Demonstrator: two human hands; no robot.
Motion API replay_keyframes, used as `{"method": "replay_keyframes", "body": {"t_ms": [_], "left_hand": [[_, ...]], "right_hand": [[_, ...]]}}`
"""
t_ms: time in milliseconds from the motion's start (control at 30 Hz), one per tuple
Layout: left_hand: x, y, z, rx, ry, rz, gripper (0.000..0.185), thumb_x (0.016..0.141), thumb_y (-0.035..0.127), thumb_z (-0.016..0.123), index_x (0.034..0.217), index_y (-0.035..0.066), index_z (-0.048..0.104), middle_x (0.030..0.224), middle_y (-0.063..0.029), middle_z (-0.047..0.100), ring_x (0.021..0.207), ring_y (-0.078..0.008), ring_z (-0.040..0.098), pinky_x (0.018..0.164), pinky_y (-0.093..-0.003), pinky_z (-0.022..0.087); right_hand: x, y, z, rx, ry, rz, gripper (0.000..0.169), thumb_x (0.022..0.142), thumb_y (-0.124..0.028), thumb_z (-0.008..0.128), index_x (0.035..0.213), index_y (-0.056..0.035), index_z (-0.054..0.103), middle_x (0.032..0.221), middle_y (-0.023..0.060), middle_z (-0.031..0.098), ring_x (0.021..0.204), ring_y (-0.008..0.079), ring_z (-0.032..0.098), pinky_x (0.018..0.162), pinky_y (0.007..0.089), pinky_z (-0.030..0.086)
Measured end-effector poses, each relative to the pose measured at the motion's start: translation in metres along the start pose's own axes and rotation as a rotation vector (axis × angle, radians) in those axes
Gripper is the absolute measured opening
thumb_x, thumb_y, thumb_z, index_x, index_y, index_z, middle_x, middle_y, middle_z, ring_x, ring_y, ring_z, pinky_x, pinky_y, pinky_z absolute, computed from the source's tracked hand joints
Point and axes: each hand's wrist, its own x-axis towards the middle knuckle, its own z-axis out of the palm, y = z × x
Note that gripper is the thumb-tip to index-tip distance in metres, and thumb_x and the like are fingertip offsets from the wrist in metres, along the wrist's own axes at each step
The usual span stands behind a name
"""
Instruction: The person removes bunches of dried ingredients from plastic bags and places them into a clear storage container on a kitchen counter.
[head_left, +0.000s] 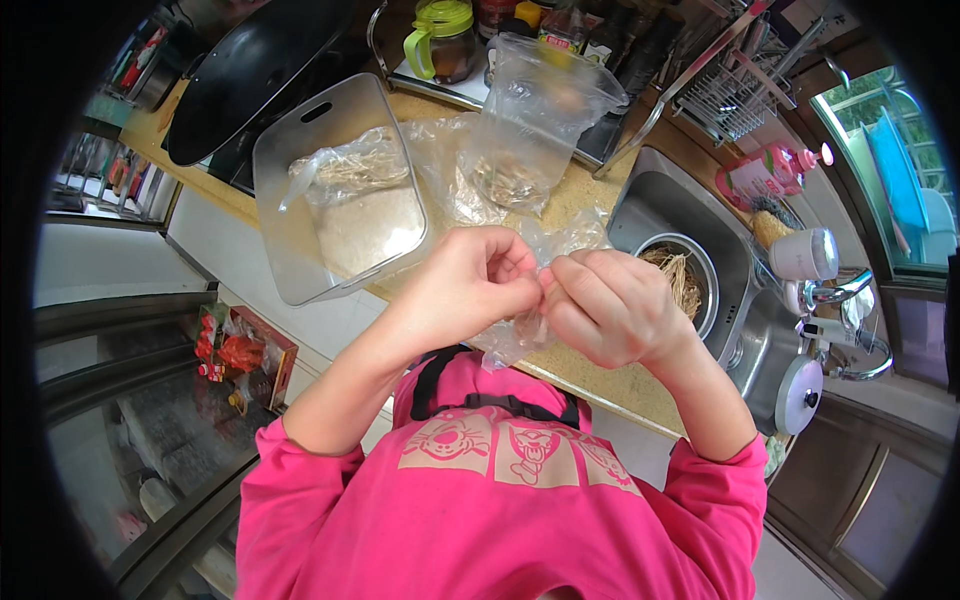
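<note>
My left hand (480, 277) and my right hand (611, 307) meet over the counter's front edge, fingertips pinching a clear plastic bag (525, 337) between them. Behind the hands lies more crumpled clear film. An open clear bag (525, 150) with dried, root-like strands at its bottom stands on the counter beyond. To the left, a translucent plastic bin (367, 247) holds a knotted clear bag (352, 169) of pale dried strands. More brown strands (679, 281) lie in a round metal bowl (712, 300) in the sink.
A black wok (247, 82) is at the upper left. A green-lidded jug (442, 45) and several bottles stand on a rack at the back. On the right are the steel sink (652, 180), a pink pump bottle (769, 172), a faucet (862, 360) and a pot lid (799, 397).
</note>
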Motion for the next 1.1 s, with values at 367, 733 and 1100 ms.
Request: {"method": "replay_keyframes", "body": {"t_ms": [367,733,1100], "left_hand": [[-0.002,-0.025,0.017,0.245,0.458,0.592,0.013,0.068,-0.004,0.06,0.079,-0.001,0.053,0.075,-0.0071,0.054,0.066,-0.0151,0.056,0.059,-0.026,0.045],[0.0,-0.027,0.015,0.632,0.593,0.925,0.02,0.061,-0.006,0.062,0.076,0.0,0.051,0.074,-0.0099,0.052,0.067,-0.0259,0.054,0.058,-0.032,0.044],[-0.006,-0.024,0.007,0.306,0.516,0.544,0.011,0.066,0.0,0.061,0.073,0.002,0.053,0.069,-0.0039,0.052,0.064,-0.0128,0.048,0.059,-0.025,0.039]], "right_hand": [[0.01,-0.021,-0.006,0.784,0.021,1.283,0.016,0.069,-0.009,0.067,0.082,-0.0024,0.06,0.069,0.0047,0.057,0.055,0.0074,0.054,0.048,0.023,0.045],[0.024,-0.012,-0.009,0.773,-0.236,1.231,0.011,0.07,-0.007,0.064,0.071,0.0014,0.058,0.06,0.005,0.059,0.055,0.0074,0.057,0.05,0.0223,0.045],[0.011,-0.018,-0.001,1.03,0.019,1.326,0.014,0.072,0.001,0.06,0.085,-0.0005,0.056,0.076,0.0038,0.058,0.062,0.0053,0.056,0.052,0.0192,0.046]]}}
